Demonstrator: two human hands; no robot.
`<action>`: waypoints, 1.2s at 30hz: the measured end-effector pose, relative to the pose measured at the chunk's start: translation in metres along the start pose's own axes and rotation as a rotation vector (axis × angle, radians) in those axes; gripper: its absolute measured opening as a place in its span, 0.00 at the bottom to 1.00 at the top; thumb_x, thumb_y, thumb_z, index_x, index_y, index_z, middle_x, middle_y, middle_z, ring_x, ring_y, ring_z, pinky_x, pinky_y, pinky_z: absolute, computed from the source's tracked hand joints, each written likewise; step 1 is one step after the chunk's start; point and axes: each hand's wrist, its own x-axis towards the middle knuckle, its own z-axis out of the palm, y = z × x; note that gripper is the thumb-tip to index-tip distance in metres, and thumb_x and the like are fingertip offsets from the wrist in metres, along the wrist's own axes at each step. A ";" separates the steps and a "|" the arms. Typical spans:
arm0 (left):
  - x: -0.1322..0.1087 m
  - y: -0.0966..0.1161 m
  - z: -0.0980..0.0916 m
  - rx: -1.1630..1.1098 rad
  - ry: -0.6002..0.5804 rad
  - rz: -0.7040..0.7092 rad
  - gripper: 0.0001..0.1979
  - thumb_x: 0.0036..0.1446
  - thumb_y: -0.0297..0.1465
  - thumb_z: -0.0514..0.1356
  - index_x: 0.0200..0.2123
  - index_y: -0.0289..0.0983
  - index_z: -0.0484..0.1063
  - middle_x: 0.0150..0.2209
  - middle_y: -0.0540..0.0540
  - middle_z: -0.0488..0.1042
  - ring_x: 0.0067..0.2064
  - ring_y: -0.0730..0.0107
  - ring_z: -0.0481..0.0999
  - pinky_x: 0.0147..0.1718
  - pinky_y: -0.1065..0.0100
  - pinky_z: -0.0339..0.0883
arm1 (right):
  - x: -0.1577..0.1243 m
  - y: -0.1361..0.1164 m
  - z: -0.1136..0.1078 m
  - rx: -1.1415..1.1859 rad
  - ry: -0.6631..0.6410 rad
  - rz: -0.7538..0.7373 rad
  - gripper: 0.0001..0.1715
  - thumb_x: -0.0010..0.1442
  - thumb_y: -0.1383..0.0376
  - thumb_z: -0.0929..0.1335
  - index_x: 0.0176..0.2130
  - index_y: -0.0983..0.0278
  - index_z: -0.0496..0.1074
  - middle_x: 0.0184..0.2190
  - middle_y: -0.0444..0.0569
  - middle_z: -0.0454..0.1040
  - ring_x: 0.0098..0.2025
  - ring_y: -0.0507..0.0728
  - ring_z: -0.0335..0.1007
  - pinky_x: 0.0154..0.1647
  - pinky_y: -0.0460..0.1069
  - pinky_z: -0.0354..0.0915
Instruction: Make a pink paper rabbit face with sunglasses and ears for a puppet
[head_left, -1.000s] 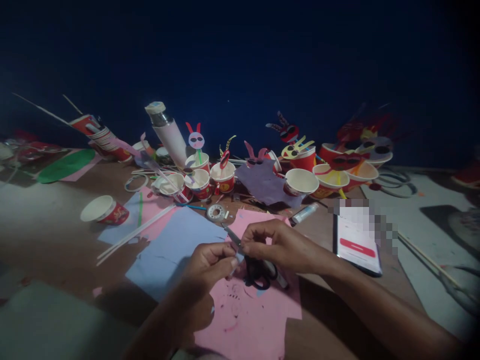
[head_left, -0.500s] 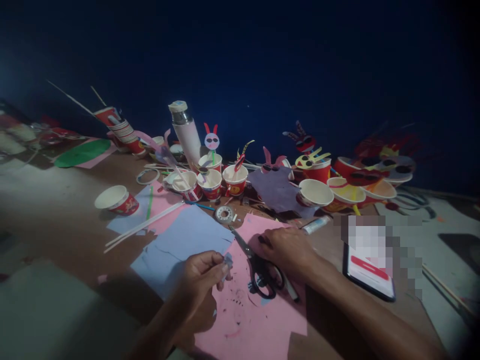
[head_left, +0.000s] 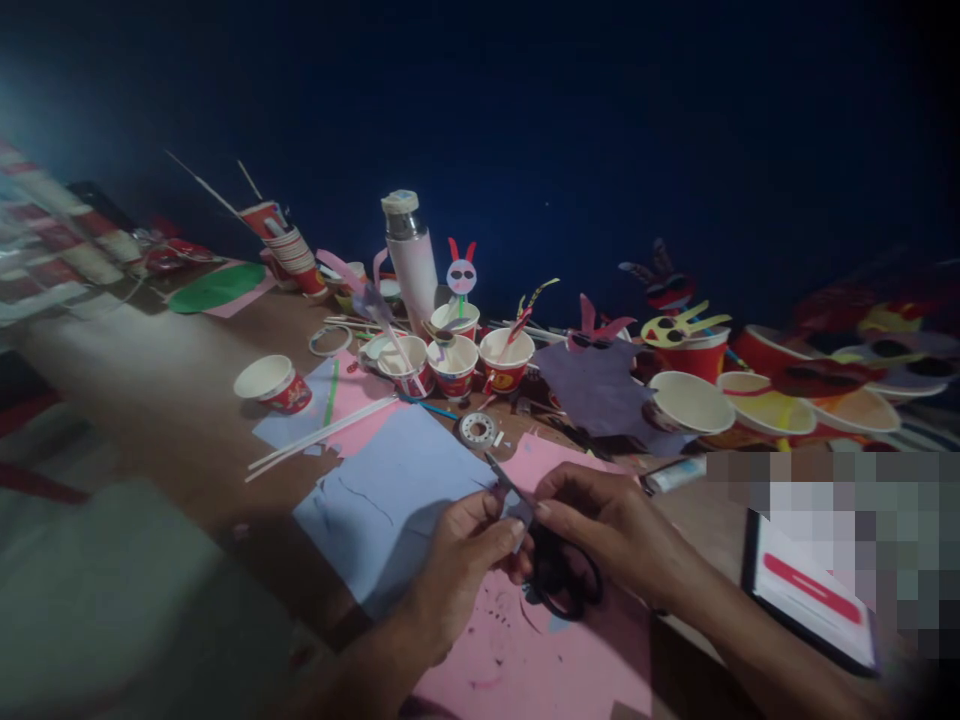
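Note:
My left hand (head_left: 465,560) is closed, pinching a small pale paper scrap (head_left: 517,512) between thumb and fingers. My right hand (head_left: 607,520) meets it from the right, its fingertips pinched on the same scrap. Both hands hover over a pink paper sheet (head_left: 525,660). Black-handled scissors (head_left: 551,570) lie on that sheet just under the hands, blades pointing up-left. A blue paper sheet (head_left: 397,490) lies to the left of the hands.
Several red paper cups with paper cut-out faces (head_left: 506,360) stand along the far edge, beside a white flask (head_left: 412,260). A lone cup (head_left: 271,383) sits left. A tape roll (head_left: 478,430), a glue tube (head_left: 673,474), a purple sheet (head_left: 600,385) and a phone (head_left: 814,600) lie nearby.
My right hand left the scissors lying on the pink sheet and came back to the scrap in my left hand. The view has swung left.

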 end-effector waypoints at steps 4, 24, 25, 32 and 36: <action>0.002 -0.003 0.001 0.007 -0.024 -0.027 0.07 0.51 0.30 0.61 0.29 0.31 0.69 0.24 0.48 0.70 0.24 0.75 0.68 0.24 0.72 0.62 | 0.001 0.000 0.011 0.388 -0.090 0.052 0.12 0.58 0.57 0.66 0.32 0.63 0.67 0.21 0.41 0.74 0.22 0.51 0.71 0.22 0.44 0.63; -0.001 0.007 -0.005 -0.217 -0.203 -0.200 0.10 0.48 0.32 0.56 0.34 0.34 0.67 0.28 0.46 0.71 0.22 0.69 0.71 0.20 0.66 0.67 | 0.002 0.003 0.002 0.461 -0.077 -0.049 0.08 0.57 0.62 0.67 0.31 0.65 0.70 0.20 0.41 0.70 0.22 0.48 0.65 0.23 0.43 0.60; -0.001 0.007 -0.004 -0.219 -0.195 -0.225 0.10 0.50 0.34 0.57 0.34 0.34 0.66 0.27 0.46 0.71 0.21 0.70 0.70 0.19 0.66 0.67 | 0.001 0.001 0.003 0.437 -0.074 -0.061 0.07 0.57 0.62 0.67 0.31 0.65 0.70 0.21 0.41 0.71 0.22 0.48 0.66 0.24 0.43 0.61; -0.003 0.009 -0.005 -0.234 -0.234 -0.342 0.09 0.51 0.32 0.61 0.27 0.34 0.64 0.19 0.55 0.61 0.16 0.84 0.54 0.15 0.77 0.58 | -0.001 0.001 0.002 0.297 -0.023 -0.175 0.05 0.58 0.66 0.66 0.33 0.65 0.72 0.26 0.42 0.71 0.27 0.48 0.66 0.28 0.43 0.62; -0.004 0.008 -0.006 -0.241 -0.249 -0.299 0.06 0.51 0.29 0.61 0.27 0.34 0.65 0.20 0.54 0.62 0.17 0.85 0.53 0.16 0.78 0.56 | -0.002 0.001 0.002 0.294 -0.050 -0.233 0.06 0.59 0.66 0.66 0.36 0.65 0.72 0.29 0.43 0.72 0.31 0.49 0.67 0.32 0.44 0.63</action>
